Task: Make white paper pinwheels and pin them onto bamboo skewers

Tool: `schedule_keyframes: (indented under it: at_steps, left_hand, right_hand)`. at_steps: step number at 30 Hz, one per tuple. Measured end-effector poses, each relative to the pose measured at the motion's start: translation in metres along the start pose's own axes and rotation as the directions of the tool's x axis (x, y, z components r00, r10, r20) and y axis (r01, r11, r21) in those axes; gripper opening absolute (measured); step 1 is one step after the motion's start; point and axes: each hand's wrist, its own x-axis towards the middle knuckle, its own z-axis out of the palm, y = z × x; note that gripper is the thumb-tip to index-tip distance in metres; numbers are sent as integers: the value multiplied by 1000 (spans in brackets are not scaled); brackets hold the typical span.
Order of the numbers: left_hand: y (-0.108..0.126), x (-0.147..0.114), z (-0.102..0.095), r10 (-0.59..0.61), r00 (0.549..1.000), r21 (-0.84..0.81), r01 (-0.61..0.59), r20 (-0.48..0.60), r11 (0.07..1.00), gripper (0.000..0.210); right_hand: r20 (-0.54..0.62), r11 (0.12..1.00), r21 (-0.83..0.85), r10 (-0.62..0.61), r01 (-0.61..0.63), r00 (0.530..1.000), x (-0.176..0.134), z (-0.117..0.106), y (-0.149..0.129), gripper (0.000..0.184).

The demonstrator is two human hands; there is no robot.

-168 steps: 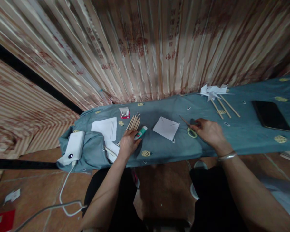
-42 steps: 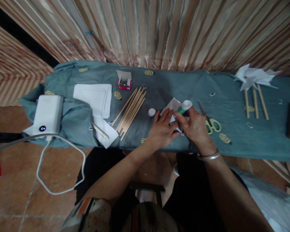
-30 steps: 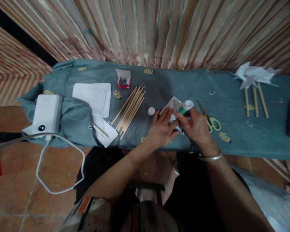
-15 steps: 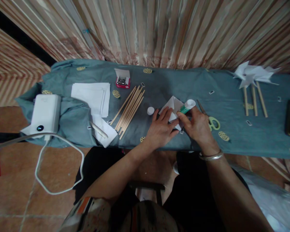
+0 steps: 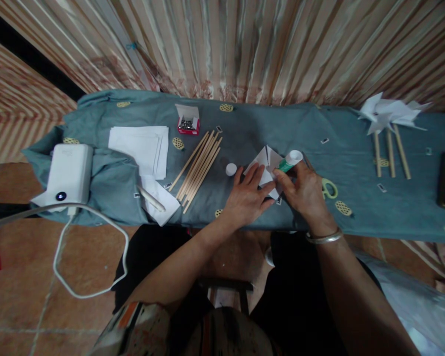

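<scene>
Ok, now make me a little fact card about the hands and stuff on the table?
Left hand: spread on the folded paper
Right hand: holding the glue over the paper
Cap: off, left of the paper
Sticks: loose bunch, left of the cap
Box: open, metal bits inside
Scissors: partly hidden by the right hand
Pinwheels: white, right of the scissors

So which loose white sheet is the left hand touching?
The slit sheet under the left hand, right of the white cap; the other sheets lie left of the bare wooden sticks.
</scene>
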Motion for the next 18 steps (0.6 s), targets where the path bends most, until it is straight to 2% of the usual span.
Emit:
schedule_keyframes:
  at_steps: [10,18]
  left_hand:
    - [0,0,1,10,1000,-3,-10,-10,1000,43]
    - [0,0,1,7,1000,-8,-8,-13,1000,41]
  right_hand:
    - [-25,1000,-18,17,-18,1000,3,5,1,48]
    - [-48,1000,-16,19,-20,999,6,10,1,44]
